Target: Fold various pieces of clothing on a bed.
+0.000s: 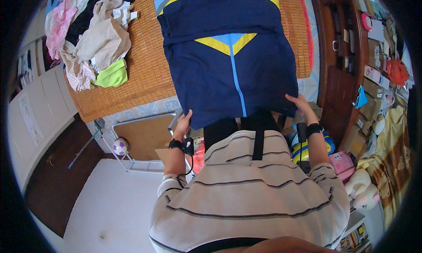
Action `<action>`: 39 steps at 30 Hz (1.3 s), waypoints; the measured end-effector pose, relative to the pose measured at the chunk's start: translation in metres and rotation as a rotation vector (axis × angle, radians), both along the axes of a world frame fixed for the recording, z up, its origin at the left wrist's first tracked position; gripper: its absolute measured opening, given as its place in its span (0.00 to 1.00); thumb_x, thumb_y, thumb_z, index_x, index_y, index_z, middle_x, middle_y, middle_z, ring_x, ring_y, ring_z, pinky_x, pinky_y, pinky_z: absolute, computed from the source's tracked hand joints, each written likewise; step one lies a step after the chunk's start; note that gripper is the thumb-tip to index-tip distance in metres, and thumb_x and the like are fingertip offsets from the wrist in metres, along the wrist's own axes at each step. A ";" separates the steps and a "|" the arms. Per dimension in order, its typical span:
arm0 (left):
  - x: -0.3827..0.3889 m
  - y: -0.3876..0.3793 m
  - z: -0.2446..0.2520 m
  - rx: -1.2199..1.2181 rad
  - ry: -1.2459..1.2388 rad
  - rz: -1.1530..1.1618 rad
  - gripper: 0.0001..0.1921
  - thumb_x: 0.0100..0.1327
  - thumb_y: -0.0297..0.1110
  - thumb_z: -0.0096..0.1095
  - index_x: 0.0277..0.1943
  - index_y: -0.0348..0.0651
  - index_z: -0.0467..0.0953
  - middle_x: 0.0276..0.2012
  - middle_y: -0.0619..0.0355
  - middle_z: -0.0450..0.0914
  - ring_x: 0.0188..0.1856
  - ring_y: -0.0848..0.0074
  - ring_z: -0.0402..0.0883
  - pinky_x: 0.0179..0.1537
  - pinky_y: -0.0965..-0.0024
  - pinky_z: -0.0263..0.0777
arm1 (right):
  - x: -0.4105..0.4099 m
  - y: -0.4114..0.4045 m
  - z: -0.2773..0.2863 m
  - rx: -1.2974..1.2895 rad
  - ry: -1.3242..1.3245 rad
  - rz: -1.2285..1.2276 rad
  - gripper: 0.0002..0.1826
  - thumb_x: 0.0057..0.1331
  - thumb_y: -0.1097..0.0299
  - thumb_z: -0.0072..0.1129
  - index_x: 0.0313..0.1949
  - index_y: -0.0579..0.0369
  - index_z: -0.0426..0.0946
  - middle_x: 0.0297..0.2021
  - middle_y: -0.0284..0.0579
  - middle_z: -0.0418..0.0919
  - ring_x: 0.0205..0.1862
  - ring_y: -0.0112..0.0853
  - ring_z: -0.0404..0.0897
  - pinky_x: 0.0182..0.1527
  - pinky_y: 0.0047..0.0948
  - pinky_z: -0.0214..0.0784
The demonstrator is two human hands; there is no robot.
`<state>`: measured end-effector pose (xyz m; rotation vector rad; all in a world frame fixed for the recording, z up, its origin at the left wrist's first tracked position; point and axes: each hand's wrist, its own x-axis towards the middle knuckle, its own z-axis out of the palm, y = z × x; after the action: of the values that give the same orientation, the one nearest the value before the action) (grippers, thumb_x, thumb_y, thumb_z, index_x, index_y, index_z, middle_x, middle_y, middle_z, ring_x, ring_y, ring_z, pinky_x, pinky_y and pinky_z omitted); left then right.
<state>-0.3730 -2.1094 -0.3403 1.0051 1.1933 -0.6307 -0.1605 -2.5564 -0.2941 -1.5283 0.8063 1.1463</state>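
A navy garment with yellow and light blue trim lies spread before me. Its upper part rests on a woven bamboo mat, and its near edge hangs toward my lap. A light blue stripe runs down its middle from a yellow V, and a fold crosses it above the V. My left hand pinches the near left corner, thumb on top. At the near right corner, my right hand grips the edge the same way. The fingers under the cloth are hidden on both sides.
Rumpled clothes lie on the mat's left part, a lime green piece nearest. Below stand a folding table and a ball. A dark wooden cabinet, stacked cardboard boxes and a plush toy are at right.
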 end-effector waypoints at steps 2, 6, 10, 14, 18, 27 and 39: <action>-0.003 -0.003 -0.007 0.160 0.033 0.002 0.28 0.58 0.49 0.51 0.49 0.29 0.65 0.42 0.51 0.73 0.41 0.70 0.73 0.43 0.71 0.65 | -0.005 -0.011 -0.004 0.081 0.031 0.021 0.25 0.54 0.63 0.59 0.48 0.62 0.64 0.40 0.44 0.73 0.40 0.33 0.72 0.40 0.30 0.65; -0.049 0.030 -0.059 0.458 0.061 -0.042 0.26 0.57 0.50 0.51 0.38 0.26 0.70 0.32 0.49 0.76 0.33 0.72 0.75 0.34 0.71 0.68 | -0.008 -0.014 -0.020 0.059 0.070 -0.087 0.23 0.53 0.68 0.59 0.47 0.61 0.64 0.42 0.44 0.71 0.42 0.34 0.71 0.42 0.32 0.65; 0.013 0.020 0.012 0.395 0.021 -0.090 0.21 0.58 0.44 0.52 0.37 0.27 0.70 0.31 0.52 0.76 0.30 0.74 0.74 0.31 0.73 0.67 | -0.012 -0.023 0.001 0.042 0.024 -0.237 0.20 0.54 0.67 0.58 0.44 0.62 0.65 0.40 0.44 0.72 0.41 0.34 0.72 0.42 0.33 0.65; -0.001 0.031 0.025 0.387 -0.025 -0.212 0.16 0.58 0.36 0.52 0.43 0.31 0.69 0.32 0.54 0.76 0.30 0.75 0.74 0.33 0.74 0.68 | -0.017 -0.028 0.010 -0.091 0.086 -0.114 0.17 0.56 0.64 0.56 0.42 0.59 0.67 0.33 0.39 0.74 0.31 0.29 0.72 0.28 0.25 0.66; -0.040 0.046 0.012 0.510 0.041 -0.734 0.18 0.55 0.32 0.56 0.48 0.33 0.67 0.40 0.53 0.75 0.38 0.73 0.73 0.42 0.71 0.66 | -0.033 -0.038 0.026 -0.098 0.135 0.161 0.16 0.54 0.64 0.57 0.41 0.55 0.68 0.29 0.36 0.73 0.24 0.23 0.70 0.16 0.17 0.56; 0.043 0.073 0.088 0.086 -0.108 -0.404 0.27 0.55 0.26 0.56 0.59 0.45 0.59 0.42 0.59 0.72 0.39 0.81 0.70 0.41 0.77 0.66 | 0.007 -0.017 0.080 0.001 0.002 -0.036 0.31 0.50 0.64 0.61 0.53 0.49 0.61 0.41 0.38 0.71 0.39 0.29 0.71 0.28 0.28 0.61; 0.280 0.144 0.097 -0.015 -0.764 0.305 0.30 0.60 0.54 0.41 0.61 0.50 0.47 0.47 0.48 0.68 0.41 0.68 0.72 0.38 0.66 0.70 | 0.200 0.083 0.059 0.588 -0.765 -0.594 0.26 0.63 0.70 0.43 0.58 0.63 0.49 0.53 0.52 0.60 0.53 0.35 0.64 0.56 0.30 0.57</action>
<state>-0.0932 -1.9649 -0.2437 0.9027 0.6334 0.0085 0.0391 -2.4738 -0.2352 -0.9901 0.3018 0.2554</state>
